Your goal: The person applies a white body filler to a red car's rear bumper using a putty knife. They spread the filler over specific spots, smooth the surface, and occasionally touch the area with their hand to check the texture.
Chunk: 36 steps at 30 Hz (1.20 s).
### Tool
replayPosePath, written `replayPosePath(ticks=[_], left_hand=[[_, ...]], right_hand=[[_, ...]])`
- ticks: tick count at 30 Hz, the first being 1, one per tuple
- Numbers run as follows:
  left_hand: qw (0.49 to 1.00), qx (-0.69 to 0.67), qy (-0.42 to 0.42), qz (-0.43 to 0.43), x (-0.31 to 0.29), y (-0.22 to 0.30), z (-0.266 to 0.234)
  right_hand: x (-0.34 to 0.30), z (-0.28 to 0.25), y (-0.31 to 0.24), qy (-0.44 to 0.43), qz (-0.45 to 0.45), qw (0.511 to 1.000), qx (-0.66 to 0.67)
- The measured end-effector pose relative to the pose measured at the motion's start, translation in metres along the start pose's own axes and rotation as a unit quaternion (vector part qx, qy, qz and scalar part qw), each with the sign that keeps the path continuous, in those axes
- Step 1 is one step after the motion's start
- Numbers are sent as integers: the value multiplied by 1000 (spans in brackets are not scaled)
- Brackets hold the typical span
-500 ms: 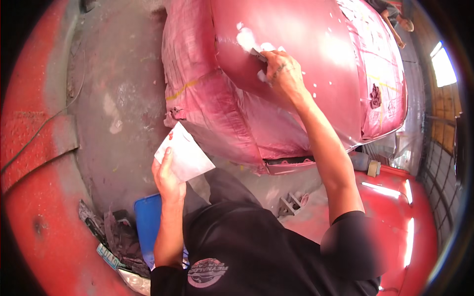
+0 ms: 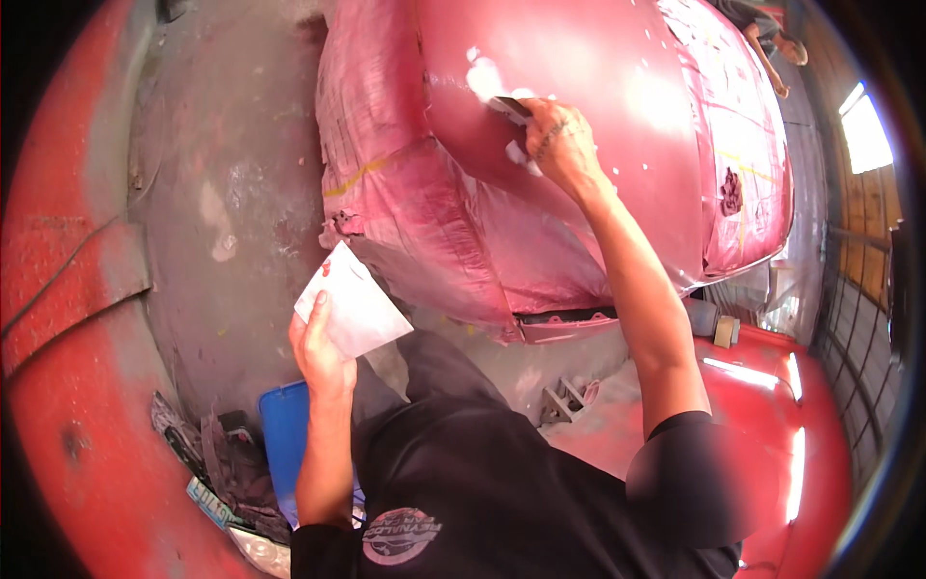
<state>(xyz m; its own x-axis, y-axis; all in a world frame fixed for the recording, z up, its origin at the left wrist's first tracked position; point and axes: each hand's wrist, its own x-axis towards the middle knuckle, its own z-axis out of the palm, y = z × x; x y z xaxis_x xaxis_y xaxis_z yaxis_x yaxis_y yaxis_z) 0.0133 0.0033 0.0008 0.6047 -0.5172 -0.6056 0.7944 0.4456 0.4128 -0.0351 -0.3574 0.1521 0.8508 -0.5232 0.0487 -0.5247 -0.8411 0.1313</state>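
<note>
Pale filler patch (image 2: 485, 75) on the glossy red car panel (image 2: 579, 125) lies just left of our right hand (image 2: 559, 145), clamped on a flat spreader blade (image 2: 508, 107), while our left hand (image 2: 321, 352) grips a white mixing card (image 2: 352, 304).

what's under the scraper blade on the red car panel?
A pale filler patch shows beside the thin metal scraper blade on the glossy red car panel. The right hand holds the blade; what lies beneath the blade and hand is covered.

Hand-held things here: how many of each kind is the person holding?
White flat card, in the left hand: 1
Spreader blade, in the right hand, against the red car panel: 1
Total: 2
</note>
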Motion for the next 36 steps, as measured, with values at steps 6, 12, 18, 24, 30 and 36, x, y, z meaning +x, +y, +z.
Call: replayPosePath(ticks=[6,12,18,24,30,36], left_hand=[[1000,11,16,-4,-2,2,-21],[1000,2,14,-7,1,3,-14],[1000,-10,13,6,1,7,-14],[1000,6,24,-3,5,11,-32],[1000,-3,21,1,12,10,-23],[999,-5,33,9,6,13,-29]], right_hand=[[28,-1,17,5,24,1000,2],[7,31,-19,24,-43,997,-67],[24,13,1,40,13,999,25],[31,32,16,75,-24,996,-43],[11,38,-25,56,-48,996,-57],[34,21,23,113,-47,993,-5]])
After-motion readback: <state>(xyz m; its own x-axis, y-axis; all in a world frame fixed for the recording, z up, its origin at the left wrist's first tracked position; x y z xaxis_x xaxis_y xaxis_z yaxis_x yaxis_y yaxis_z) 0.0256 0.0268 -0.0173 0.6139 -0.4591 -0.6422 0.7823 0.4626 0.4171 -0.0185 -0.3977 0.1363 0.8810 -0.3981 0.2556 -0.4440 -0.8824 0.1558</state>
